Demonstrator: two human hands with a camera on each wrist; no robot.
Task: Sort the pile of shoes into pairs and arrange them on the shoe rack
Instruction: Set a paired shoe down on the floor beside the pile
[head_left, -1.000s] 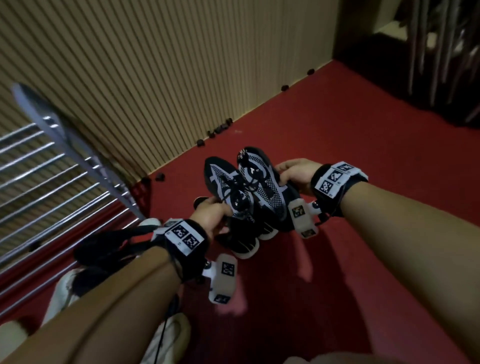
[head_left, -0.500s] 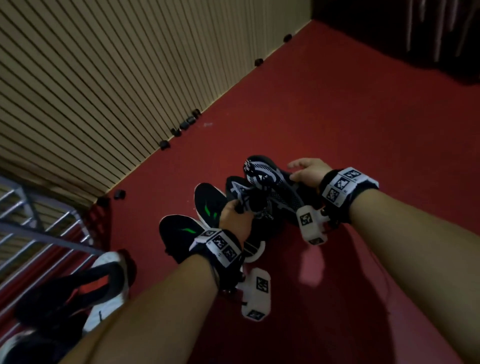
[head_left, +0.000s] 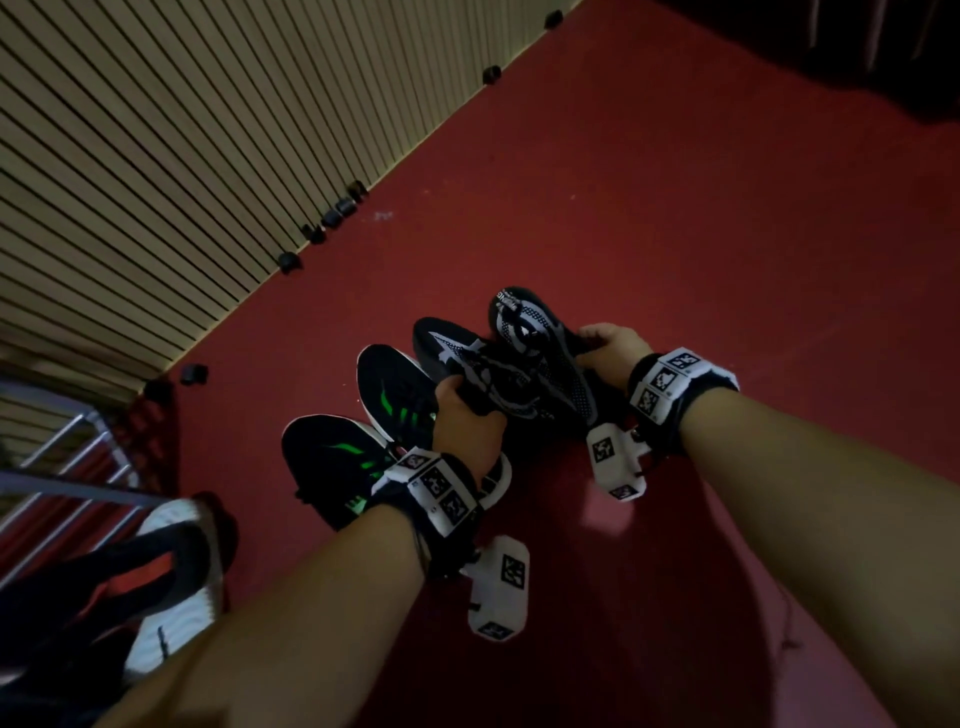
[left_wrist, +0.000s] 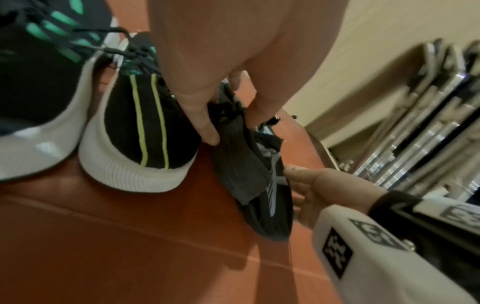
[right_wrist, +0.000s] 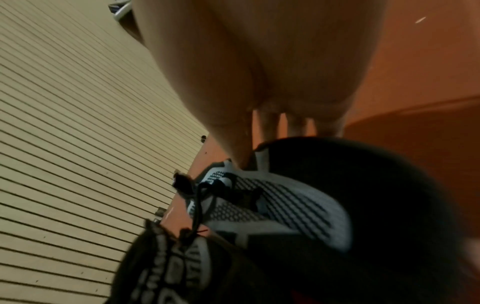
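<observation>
I hold a pair of black-and-white patterned sneakers low over the red floor. My left hand (head_left: 460, 397) grips the left sneaker (head_left: 452, 348) at its collar; the left wrist view shows my left hand (left_wrist: 228, 123) pinching that dark sneaker (left_wrist: 241, 168). The right sneaker (head_left: 540, 353) is held at its heel by my right hand (head_left: 602, 345), whose fingers (right_wrist: 293, 123) curl over the sneaker (right_wrist: 275, 205). A pair of black sneakers with green stripes (head_left: 363, 426) stands on the floor just left of them, heels (left_wrist: 145, 131) toward me. The metal shoe rack (head_left: 78, 467) is at the far left.
More shoes, black, white and red (head_left: 156, 571), lie at the bottom left by the rack. A ribbed beige wall (head_left: 208, 130) runs along the left, with small dark pieces (head_left: 337, 215) at its foot. Open red floor (head_left: 675, 208) stretches to the right.
Both hands have brought the patterned sneakers down and beside the green-striped pair. The view has swung right, so the rack now shows only at the left edge.
</observation>
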